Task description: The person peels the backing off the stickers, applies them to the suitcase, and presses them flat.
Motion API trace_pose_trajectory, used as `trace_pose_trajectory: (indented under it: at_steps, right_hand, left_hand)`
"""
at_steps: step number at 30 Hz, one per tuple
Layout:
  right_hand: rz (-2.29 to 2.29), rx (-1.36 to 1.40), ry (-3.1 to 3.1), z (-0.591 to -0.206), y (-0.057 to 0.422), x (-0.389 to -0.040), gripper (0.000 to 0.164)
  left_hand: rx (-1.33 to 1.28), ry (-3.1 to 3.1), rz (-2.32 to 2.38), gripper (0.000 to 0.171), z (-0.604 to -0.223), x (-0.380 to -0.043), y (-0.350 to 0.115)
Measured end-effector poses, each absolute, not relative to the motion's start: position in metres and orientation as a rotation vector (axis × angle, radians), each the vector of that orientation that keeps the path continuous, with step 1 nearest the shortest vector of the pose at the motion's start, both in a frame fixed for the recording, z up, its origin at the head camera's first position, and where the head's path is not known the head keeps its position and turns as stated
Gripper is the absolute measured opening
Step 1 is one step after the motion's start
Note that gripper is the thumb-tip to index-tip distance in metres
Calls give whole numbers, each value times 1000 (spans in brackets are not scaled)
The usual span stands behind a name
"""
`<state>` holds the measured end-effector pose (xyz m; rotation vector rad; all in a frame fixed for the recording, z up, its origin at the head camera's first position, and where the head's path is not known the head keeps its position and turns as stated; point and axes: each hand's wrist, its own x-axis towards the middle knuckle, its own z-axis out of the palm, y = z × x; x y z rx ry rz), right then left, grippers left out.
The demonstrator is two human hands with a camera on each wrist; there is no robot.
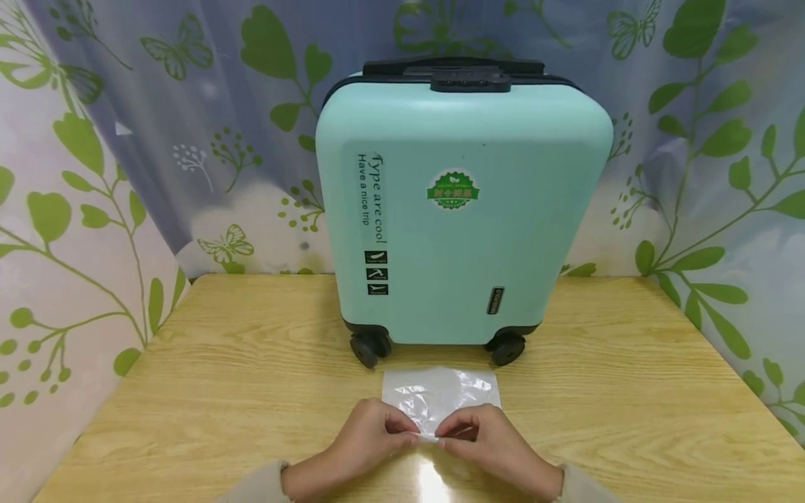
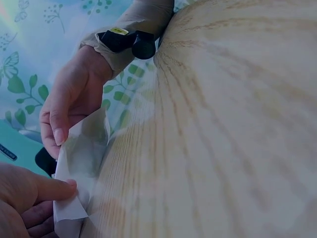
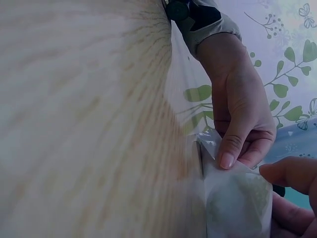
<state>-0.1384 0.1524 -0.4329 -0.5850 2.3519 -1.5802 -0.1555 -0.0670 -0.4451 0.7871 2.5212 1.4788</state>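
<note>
A glossy, translucent white plastic bag (image 1: 440,388) lies flat on the wooden table (image 1: 207,391), just in front of the suitcase. Its near edge is pinched between thumb and fingers of both hands, the left hand (image 1: 367,436) on one side and the right hand (image 1: 493,443) on the other, their fingertips a short way apart. In the left wrist view the bag (image 2: 81,153) shows a folded edge along the gripped side. The right wrist view shows the left hand (image 3: 245,119) with its thumb pressed on the bag's edge (image 3: 237,198).
A mint-green suitcase (image 1: 465,244) stands upright on black wheels (image 1: 371,346) behind the bag, printed with lettering and a green sticker (image 1: 453,190). A curtain (image 1: 220,126) with green leaves and butterflies hangs behind and beside the table.
</note>
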Motion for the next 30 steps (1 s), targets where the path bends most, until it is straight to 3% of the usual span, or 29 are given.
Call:
trace_pose_trajectory:
  at_steps: [12,30]
  right_hand:
    - [-1580,-668,2432,-432,146,-136,4]
    - [-1544,-573,2470,-432,146,-136,9]
  left_hand:
    - [779,2503,1465,5,-444,-155,-65]
    - [764,2509,1458,8,-442,-153,-65]
